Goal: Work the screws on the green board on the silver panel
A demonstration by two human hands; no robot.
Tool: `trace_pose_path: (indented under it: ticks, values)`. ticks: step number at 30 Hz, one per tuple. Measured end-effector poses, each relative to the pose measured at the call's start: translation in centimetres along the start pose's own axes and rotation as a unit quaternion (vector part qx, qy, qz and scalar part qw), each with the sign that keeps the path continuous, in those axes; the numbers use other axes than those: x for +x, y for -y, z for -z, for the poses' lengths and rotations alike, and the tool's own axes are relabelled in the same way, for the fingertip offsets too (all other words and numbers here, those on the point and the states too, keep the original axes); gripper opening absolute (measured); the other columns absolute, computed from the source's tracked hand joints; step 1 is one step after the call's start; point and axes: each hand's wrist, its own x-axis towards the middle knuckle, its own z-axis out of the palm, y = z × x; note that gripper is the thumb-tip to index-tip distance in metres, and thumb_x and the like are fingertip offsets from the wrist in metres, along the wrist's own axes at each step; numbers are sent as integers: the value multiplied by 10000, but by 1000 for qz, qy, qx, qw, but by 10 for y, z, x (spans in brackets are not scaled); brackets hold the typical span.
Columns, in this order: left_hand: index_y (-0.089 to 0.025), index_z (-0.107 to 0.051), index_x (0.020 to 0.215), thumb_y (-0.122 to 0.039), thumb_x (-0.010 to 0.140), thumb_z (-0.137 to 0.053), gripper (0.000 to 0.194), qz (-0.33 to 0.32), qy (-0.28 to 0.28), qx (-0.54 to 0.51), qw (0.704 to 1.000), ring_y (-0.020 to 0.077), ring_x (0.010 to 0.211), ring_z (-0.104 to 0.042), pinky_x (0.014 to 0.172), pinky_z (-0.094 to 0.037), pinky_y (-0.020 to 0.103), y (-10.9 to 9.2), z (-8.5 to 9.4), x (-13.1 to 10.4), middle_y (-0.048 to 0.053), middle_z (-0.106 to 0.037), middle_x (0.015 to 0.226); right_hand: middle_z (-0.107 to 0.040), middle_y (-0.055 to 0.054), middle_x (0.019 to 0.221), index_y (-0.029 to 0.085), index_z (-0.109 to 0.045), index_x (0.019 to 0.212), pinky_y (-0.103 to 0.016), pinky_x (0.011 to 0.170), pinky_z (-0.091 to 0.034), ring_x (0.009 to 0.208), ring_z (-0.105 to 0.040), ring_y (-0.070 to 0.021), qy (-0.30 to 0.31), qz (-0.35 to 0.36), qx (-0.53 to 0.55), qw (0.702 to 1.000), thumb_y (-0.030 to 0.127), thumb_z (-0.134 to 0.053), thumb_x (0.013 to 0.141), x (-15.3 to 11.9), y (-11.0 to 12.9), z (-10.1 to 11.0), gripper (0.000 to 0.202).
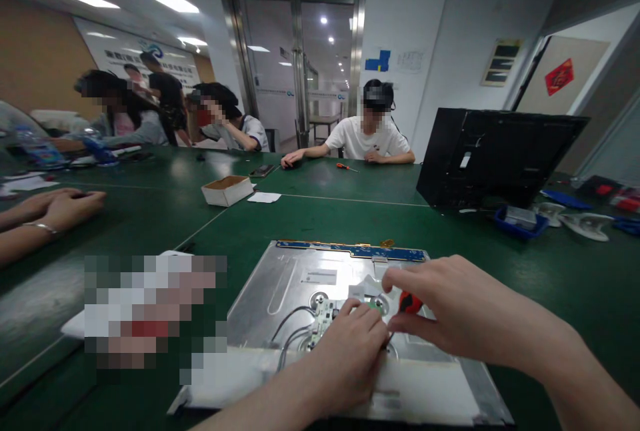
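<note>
A flat metal display panel [255, 294] lies back-up on the table before me, a blue circuit strip [350, 251] along its far edge. On its middle sits a small green circuit board [323, 314] with dark cables [290, 321] running off to the left. My left hand [353, 337] rests over this board, fingers curled and closed; what they hold, if anything, is hidden. Just right of it, my right hand [425, 301] grips the red and black handle of a screwdriver [410, 302] between thumb and fingers. The screwdriver's tip is hidden behind my left hand.
A black monitor [500, 157] and a blue tray [520, 221] stand at the right. Farther back are an open white box [227, 191], a phone [262, 170] and another screwdriver [345, 167]. People sit across the green table [310, 217]; a co-worker's hands [70, 207] rest at left.
</note>
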Motion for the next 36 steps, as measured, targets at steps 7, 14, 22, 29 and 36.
trace_pose_path:
  ticks: [7, 14, 22, 29, 36]
  values:
    - [-186, -545, 1000, -168, 874, -513, 131, -1, -13, -1, 1000, 237, 986, -556, 949, -360, 416, -1, -1, 0, 65, -623, 1061, -694, 18, 807, 251, -545, 906, -284, 528, -255, 686, -629, -199, -2, 2, -13, 1000, 227, -568, 866, 0, 0, 0, 52]
    - [-192, -542, 1034, -171, 880, -517, 158, 4, -15, 1, 1000, 239, 1009, -558, 950, -360, 411, 0, -3, -1, 69, -620, 1069, -699, 9, 838, 257, -557, 955, -289, 537, -271, 714, -634, -209, -2, 3, 2, 1000, 300, -591, 871, -1, 2, 0, 101]
    - [-191, -544, 956, -169, 859, -517, 102, 8, -6, -9, 1000, 236, 985, -550, 965, -355, 422, -1, 0, 0, 61, -614, 1048, -697, 23, 783, 253, -543, 895, -286, 528, -254, 676, -630, -210, 1, -11, -18, 1000, 266, -590, 869, 0, -2, -1, 56]
    - [-185, -550, 975, -168, 861, -529, 117, 7, -2, 9, 1000, 239, 974, -563, 969, -362, 424, -1, -2, 1, 69, -618, 1032, -691, 10, 859, 248, -533, 950, -282, 544, -282, 711, -624, -202, 5, 7, 5, 1000, 212, -612, 821, -2, 0, 3, 155]
    - [-194, -548, 936, -193, 886, -498, 71, 9, -16, -7, 1000, 235, 976, -559, 993, -348, 430, 0, -2, 0, 63, -618, 1046, -698, 8, 776, 252, -561, 898, -287, 532, -270, 693, -644, -216, 10, -23, -20, 1000, 324, -559, 908, 2, -1, 0, 73]
